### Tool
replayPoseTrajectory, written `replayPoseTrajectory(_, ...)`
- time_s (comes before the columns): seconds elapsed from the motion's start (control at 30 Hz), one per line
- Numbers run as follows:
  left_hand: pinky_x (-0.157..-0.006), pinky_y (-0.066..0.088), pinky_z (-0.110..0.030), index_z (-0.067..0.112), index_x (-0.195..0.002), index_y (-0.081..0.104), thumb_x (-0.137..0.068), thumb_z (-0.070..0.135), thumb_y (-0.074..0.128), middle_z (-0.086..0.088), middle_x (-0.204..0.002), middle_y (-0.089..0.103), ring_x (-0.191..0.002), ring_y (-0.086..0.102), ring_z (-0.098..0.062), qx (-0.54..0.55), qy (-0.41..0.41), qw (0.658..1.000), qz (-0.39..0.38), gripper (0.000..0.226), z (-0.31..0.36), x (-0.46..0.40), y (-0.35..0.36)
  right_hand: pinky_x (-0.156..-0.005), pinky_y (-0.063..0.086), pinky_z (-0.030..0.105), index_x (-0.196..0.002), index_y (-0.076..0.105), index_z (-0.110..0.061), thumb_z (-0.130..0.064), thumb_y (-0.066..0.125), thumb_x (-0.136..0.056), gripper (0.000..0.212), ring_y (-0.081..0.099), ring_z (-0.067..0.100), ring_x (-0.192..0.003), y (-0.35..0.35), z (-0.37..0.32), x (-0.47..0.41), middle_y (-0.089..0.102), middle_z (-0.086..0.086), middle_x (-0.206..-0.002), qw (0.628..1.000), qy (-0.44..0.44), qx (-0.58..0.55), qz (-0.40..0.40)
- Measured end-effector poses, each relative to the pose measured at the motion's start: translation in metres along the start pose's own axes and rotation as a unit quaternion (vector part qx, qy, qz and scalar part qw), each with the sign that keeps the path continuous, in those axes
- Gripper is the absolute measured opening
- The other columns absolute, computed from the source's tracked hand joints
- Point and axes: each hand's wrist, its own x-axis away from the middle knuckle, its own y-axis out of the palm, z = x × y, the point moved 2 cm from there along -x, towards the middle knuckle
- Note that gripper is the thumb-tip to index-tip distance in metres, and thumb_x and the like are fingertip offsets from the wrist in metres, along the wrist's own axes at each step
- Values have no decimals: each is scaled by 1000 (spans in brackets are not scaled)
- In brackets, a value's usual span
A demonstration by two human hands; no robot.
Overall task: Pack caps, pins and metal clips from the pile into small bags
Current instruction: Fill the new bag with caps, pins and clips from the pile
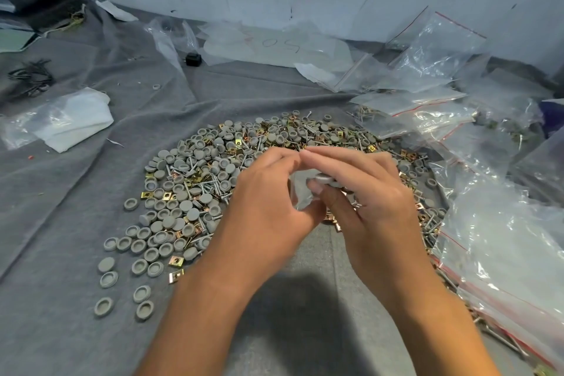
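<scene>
A wide pile (195, 180) of grey round caps, metal pins and brass-coloured clips lies on grey cloth in the middle. Above its near edge, my left hand (268, 201) and my right hand (363, 192) hold a small clear bag (300, 189) between them. Both pinch its top edge with the fingertips. My right hand also cups grey caps (325, 178) and a few clips against its palm. The lower part of the bag is hidden behind my hands.
Filled and empty clear zip bags with red seal lines (500, 241) pile up along the right side and at the back right. A folded white plastic sheet (73, 119) lies at the left. Loose caps (106, 279) are scattered at the front left. A wall stands behind.
</scene>
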Motion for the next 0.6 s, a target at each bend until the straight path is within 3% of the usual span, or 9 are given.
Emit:
replayPoseTrajectory(0.13,-69,46,-15,31,-119,68,-77,31,72,23,-108,57,-78,55,-3,5,-7,1000,0,42,-1,1,-1,-92,35,19,-129,62,-37,-27,62,-94,37,47,19,-104,1,3,1,51,-10,-111,1000,20,-18,0)
replayPoseTrajectory(0.3,-72,49,-15,30,-116,69,-81,30,74,23,-109,57,-90,58,3,0,-2,1000,6,36,-2,1,-2,-83,36,17,-134,60,-32,-22,60,-95,40,46,17,-93,1,5,1,42,-6,-95,1000,14,-12,-6)
replayPoseTrajectory(0.43,-83,51,-15,29,-124,67,-82,30,74,23,-114,56,-102,57,5,-18,5,1000,11,42,-1,0,-2,-77,37,6,-139,60,-23,-17,70,-92,48,50,-3,-86,1,7,1,47,-14,-92,1000,4,10,-18)
replayPoseTrajectory(0.5,-81,48,-10,32,-129,65,-82,31,74,25,-116,55,-97,55,9,-21,3,1000,9,48,-1,1,-2,-71,40,7,-126,62,-28,-22,77,-84,45,54,-2,-79,-2,7,1,53,-17,-85,1000,21,-16,12)
replayPoseTrajectory(0.6,-77,43,-2,37,-131,61,-81,41,72,28,-118,52,-95,52,12,-29,-3,1000,4,51,0,2,-2,-60,50,22,-93,57,-28,-29,81,-81,27,61,11,-71,-9,6,1,61,-12,-83,993,33,-78,78)
